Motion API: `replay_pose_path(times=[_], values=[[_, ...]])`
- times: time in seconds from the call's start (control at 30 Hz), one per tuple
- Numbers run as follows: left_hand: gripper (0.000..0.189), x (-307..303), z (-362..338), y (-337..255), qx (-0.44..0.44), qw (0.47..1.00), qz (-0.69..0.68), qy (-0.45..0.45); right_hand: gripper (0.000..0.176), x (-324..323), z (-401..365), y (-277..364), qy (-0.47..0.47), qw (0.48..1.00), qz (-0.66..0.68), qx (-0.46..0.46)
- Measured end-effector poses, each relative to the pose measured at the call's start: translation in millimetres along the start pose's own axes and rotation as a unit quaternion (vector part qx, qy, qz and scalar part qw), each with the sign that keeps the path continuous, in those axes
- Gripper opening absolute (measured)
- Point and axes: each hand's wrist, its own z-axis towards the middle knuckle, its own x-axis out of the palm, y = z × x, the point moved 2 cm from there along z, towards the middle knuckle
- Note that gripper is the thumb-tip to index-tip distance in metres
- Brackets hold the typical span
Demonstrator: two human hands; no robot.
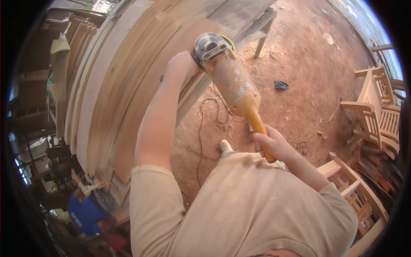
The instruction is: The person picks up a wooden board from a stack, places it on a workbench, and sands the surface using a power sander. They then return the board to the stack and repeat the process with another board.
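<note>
A large, worn angle grinder (pixel 231 81) with a yellowish body and a grey metal head slants across the middle of the head view. My right hand (pixel 274 143) is wrapped round its long rear handle, close in front of my shirt. Beside the grinder's head, my left hand (pixel 182 66) is closed at its side grip; a small dark end pokes out past the wrist, and the fingers are mostly hidden. The head overlaps the edge of a stack of wooden boards (pixel 141 81) in this view. A thin yellow edge of the disc or guard shows at the head's far side.
A dark cord (pixel 200 141) snakes over the dusty earth floor (pixel 308 103). Wooden chairs (pixel 372 107) stand at the right, and a slatted wooden frame (pixel 355 188) lies lower right. A small dark object (pixel 281 85) rests on the ground. Someone's blue garment (pixel 85 214) appears lower left.
</note>
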Motion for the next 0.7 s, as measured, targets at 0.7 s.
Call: replay_pose_path(times=[0.7], values=[[0.04,152.2,-306.3,298.1,-0.296,0.946,-0.131,-0.016,0.047,199.8,25.8,-65.7,0.226,0.94,-0.248,0.055]])
